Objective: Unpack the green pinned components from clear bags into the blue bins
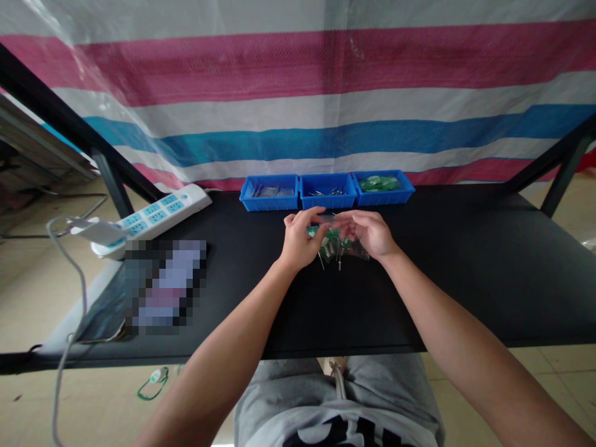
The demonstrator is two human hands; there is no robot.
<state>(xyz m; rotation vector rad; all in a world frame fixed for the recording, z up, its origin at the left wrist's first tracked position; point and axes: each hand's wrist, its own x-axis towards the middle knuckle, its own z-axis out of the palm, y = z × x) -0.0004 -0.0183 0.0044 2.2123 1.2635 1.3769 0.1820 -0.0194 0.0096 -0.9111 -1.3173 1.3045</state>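
Note:
My left hand (pixel 302 239) and my right hand (pixel 370 233) meet over the middle of the black table. Between their fingertips is a small clear plastic bag (pixel 329 218), with the fingers of both hands closed on it; its edges are hard to make out. Just below lies a small heap of green-and-white pieces (pixel 328 243). Thin metal pins (pixel 339 264) stick out of this heap toward me. More clear plastic (pixel 358 249) shows under my right hand. My fingers hide part of the heap.
Behind my hands stand three blue bins: one with clear bags (pixel 274 190), one with metal pins (pixel 330 191), one with green packets (pixel 379 183). To the left are a white power strip (pixel 158 214) with a plugged-in charger, its cable, and a blurred phone-like object (pixel 170 285).

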